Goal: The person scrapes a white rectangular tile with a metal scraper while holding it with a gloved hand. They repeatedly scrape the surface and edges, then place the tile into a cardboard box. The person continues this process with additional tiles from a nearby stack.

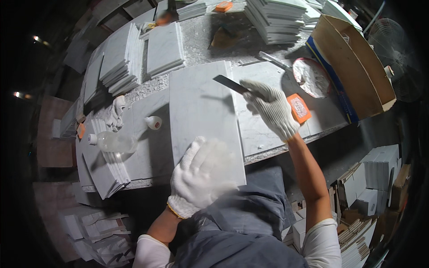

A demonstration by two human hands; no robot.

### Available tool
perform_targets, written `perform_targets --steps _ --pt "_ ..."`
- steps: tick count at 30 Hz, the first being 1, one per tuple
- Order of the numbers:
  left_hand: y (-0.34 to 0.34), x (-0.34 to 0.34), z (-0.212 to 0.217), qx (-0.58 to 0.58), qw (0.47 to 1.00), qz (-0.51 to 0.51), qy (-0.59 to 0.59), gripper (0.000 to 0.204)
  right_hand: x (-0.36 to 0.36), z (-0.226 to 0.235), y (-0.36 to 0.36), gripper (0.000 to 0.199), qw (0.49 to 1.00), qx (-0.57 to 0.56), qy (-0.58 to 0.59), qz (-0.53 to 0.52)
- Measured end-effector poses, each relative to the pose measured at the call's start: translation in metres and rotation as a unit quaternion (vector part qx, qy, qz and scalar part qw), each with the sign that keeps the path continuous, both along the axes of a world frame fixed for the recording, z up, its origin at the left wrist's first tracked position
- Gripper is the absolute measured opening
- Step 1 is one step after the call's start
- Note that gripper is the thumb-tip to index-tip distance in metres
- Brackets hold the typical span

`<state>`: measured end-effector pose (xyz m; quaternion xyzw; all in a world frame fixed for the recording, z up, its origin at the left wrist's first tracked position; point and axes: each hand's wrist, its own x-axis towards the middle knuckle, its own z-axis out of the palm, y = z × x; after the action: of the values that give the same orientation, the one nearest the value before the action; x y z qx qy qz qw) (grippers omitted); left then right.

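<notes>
A pale grey-veined marble tile point(199, 102) lies in front of me, its near end reaching past the table edge. My left hand point(201, 172), in a white knit glove, is over the tile's near end. It looks flat with fingers stretched out, though motion blurs them. My right hand point(269, 105), also gloved, is closed around a dark flat scraper point(230, 83). The blade points left above the tile's far right part and casts a shadow on it. To the right of that hand is an orange block point(298, 108) with white residue.
A round tub of white paste point(311, 77), with a spatula point(275, 60), stands beside a cardboard box point(353, 58). Tile stacks point(119, 56) line the table's far side. A clear bottle point(117, 142) lies at left near a small white container point(153, 123). White boxes point(380, 169) are lower right.
</notes>
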<state>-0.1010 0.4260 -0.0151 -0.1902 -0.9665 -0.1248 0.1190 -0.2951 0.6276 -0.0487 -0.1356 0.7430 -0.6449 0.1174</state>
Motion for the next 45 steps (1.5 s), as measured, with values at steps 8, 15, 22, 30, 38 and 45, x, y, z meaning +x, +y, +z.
perform_targets --steps 8,15,22,30,38,45 --pt "0.004 -0.007 0.007 0.043 0.999 0.009 -0.005 0.054 -0.035 0.009 -0.034 0.032 0.985 0.141 0.071 0.064" --pt "0.004 -0.013 0.011 0.047 0.999 -0.018 0.004 0.05 -0.039 0.015 -0.037 0.032 0.976 0.194 0.093 0.036" --pt "0.002 -0.01 0.009 0.062 0.998 -0.023 0.0 0.054 -0.031 0.014 -0.033 0.029 0.977 0.175 0.067 0.101" --pt "-0.005 -0.01 0.016 0.068 0.997 -0.035 0.004 0.064 -0.012 0.01 -0.012 0.04 0.965 0.193 -0.017 0.177" --pt "-0.031 -0.055 0.001 -0.083 0.991 -0.106 0.006 0.064 0.077 -0.036 0.068 0.04 0.976 -0.107 -0.177 -0.073" --pt "-0.03 -0.164 0.01 -0.069 0.992 -0.023 -0.105 0.077 0.143 -0.064 0.111 0.036 0.935 -0.165 -0.259 -0.175"
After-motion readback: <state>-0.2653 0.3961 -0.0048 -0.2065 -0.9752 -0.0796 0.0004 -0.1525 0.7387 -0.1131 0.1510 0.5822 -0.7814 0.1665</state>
